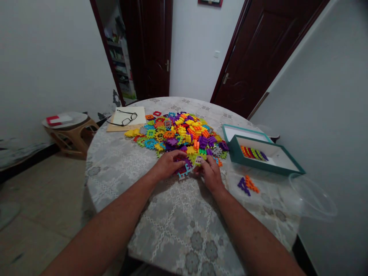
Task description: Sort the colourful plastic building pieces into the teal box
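Observation:
At the near edge of a heap of colourful plastic building pieces (pixel 172 132), both hands work close together. My left hand (pixel 169 165) has its fingers closed on a purple notched building piece (pixel 187 162). A light-blue open-frame piece (pixel 184 173) sits right at its fingertips; whether it is joined to the purple one I cannot tell. My right hand (pixel 212 173) pinches a yellow-green building piece (pixel 197 158) with a small window lattice in it. The green piece is beside the purple one, and I cannot make out whether they touch.
Right of the heap, a teal box (pixel 264 163) holds a row of coloured pieces, with its lid (pixel 244 133) behind. Purple (pixel 243 186) and orange pieces (pixel 252 184) lie nearer, beside a clear plastic tub (pixel 312 195). Glasses (pixel 126 121) rest on paper (pixel 139 112) at the left.

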Available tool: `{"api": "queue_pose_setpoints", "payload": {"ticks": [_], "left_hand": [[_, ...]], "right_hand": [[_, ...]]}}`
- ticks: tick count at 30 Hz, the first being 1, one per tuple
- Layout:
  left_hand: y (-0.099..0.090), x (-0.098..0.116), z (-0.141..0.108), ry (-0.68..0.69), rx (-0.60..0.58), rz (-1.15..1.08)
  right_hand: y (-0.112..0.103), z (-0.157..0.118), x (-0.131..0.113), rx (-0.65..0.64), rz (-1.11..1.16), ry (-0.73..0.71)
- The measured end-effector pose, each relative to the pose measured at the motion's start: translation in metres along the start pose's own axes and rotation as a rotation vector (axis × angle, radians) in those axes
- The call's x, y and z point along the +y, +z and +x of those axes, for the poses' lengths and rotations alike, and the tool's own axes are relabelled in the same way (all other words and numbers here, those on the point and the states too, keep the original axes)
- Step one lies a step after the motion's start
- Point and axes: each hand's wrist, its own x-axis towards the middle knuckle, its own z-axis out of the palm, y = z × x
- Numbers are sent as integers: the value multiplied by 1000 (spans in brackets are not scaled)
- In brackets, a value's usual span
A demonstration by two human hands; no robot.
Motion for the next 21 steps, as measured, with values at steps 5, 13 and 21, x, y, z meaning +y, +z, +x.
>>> {"api": "queue_pose_setpoints", "payload": {"ticks": [5,13,21], "left_hand": [[0,3,-2,-32,-46,-143],[4,0,-5,-143,-162,-195],[-3,7,-7,-47,-200,-73]], "right_hand": [[1,0,0,-91,-10,25],[6,3,3,-27,-21,55],[6,3,3,-4,-2,54]]}}
